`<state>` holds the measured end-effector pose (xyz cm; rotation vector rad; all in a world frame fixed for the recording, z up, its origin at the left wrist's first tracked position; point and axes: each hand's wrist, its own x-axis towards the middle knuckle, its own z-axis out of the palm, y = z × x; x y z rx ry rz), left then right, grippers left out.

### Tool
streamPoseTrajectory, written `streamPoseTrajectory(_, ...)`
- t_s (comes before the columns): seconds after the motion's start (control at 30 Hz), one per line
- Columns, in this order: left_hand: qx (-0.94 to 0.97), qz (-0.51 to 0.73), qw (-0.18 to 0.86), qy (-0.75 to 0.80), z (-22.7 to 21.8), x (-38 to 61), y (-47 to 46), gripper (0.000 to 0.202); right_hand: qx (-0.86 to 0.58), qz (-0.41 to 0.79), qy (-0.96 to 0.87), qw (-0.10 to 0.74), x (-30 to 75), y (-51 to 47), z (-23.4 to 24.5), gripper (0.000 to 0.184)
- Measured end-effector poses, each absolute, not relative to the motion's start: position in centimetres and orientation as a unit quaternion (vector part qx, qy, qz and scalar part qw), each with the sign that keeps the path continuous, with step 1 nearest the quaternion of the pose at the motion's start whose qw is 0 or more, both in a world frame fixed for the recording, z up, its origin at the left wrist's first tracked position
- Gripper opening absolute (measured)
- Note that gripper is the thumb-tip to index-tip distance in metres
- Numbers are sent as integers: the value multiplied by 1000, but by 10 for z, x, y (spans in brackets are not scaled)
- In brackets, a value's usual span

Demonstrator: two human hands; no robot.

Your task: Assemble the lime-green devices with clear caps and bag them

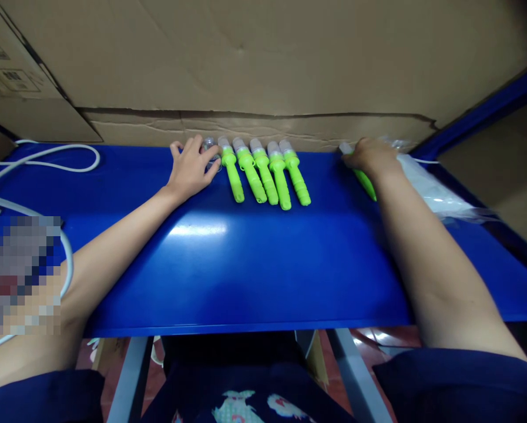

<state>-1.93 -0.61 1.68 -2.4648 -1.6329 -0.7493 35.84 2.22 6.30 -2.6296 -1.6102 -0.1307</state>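
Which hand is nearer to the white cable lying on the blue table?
The left hand. It rests beside the row of green tools, with the white cable further to its left. The right hand is at the table's far right, holding another green tool.

Five tools [263,173] lie side by side at the desk's [245,264] twelve o'clock edge, left hand [192,167] touching at nine, right hand [371,157] well apart at three, cardboard [263,64] behind.

Both arms outstretched; left hand [191,166] flat, right hand [371,156] curled.
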Motion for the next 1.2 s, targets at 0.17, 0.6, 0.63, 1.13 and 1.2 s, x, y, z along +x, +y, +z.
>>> streamPoseTrajectory(0.17,-814,-235,40,-530,19,-18,-9,39,-829,6,-560,12,359,28,64,60)
streamPoseTrajectory(0.6,-798,-276,75,-531,15,-23,-6,49,-735,12,-678,-25,328,23,67,59)
streamPoseTrajectory(0.63,-792,-294,79,-530,15,-24,-4,52,-715,27,-697,-33,328,23,68,56)
streamPoseTrajectory(1.13,-761,-489,61,-423,4,-18,6,58,-572,0,-815,91,295,7,82,42)
streamPoseTrajectory(1.2,-773,-495,30,-395,5,-13,5,57,-509,-1,-854,108,282,-1,81,40)
